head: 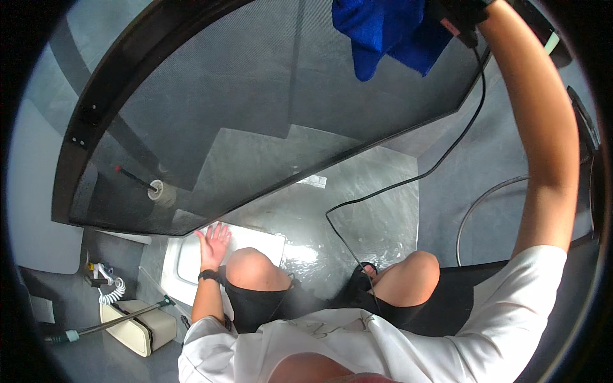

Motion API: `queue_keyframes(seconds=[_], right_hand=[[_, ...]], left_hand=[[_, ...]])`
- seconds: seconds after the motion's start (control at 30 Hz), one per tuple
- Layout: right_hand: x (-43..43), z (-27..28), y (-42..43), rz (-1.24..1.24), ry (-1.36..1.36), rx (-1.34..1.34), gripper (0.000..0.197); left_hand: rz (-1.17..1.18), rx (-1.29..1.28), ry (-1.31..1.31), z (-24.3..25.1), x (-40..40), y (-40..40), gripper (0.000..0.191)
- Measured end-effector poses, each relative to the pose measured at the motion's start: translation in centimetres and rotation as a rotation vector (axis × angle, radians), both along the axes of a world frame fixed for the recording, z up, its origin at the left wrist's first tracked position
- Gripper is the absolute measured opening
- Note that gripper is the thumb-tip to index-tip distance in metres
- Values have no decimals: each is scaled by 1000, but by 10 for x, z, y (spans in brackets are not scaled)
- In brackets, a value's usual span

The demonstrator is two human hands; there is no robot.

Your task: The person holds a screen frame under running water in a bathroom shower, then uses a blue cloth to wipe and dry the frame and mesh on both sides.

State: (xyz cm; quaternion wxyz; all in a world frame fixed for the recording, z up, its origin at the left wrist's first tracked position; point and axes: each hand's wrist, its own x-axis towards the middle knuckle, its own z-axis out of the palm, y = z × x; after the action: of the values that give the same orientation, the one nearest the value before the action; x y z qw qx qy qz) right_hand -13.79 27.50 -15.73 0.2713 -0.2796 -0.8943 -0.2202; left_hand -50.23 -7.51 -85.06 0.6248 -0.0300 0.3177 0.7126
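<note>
At the top right, my right hand [462, 19] is mostly hidden by black gear at the wrist. It is at a bunched blue cloth [383, 33], which hangs from it in front of a black-framed see-through panel [249, 86]; the fingers do not show. From the gear a black cable [448, 155] runs down to my lap. My left hand [214, 246] is palm up with fingers spread and nothing in it. Its fingertips are by the panel's lower left corner, above a white ceramic toilet [261, 239]; contact cannot be told.
Behind the panel stands a toilet brush holder [162, 192]. A grey hose [471, 210] loops at right. At lower left are a metal pole [115, 321], a cream box [139, 328] and a coiled white cord [112, 290]. The grey floor [373, 186] looks wet, with a drain cover [313, 181].
</note>
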Motion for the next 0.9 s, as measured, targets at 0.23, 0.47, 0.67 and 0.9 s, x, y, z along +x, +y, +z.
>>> queue_keyframes(seconds=[0.23,0.47,0.67,0.9], right_hand=[[41,-43,-22,59,122,-263,55],[133,-171,91,94,466,-454,40],[200,-221,123,167,663,-452,38],[278,-254,156,127,904,-318,36]], left_hand=[[79,262,50,43,-8,-7,71],[141,213,225,78,-10,-28,42],[109,214,400,148,52,9,60],[229,208,757,246,49,73,35]])
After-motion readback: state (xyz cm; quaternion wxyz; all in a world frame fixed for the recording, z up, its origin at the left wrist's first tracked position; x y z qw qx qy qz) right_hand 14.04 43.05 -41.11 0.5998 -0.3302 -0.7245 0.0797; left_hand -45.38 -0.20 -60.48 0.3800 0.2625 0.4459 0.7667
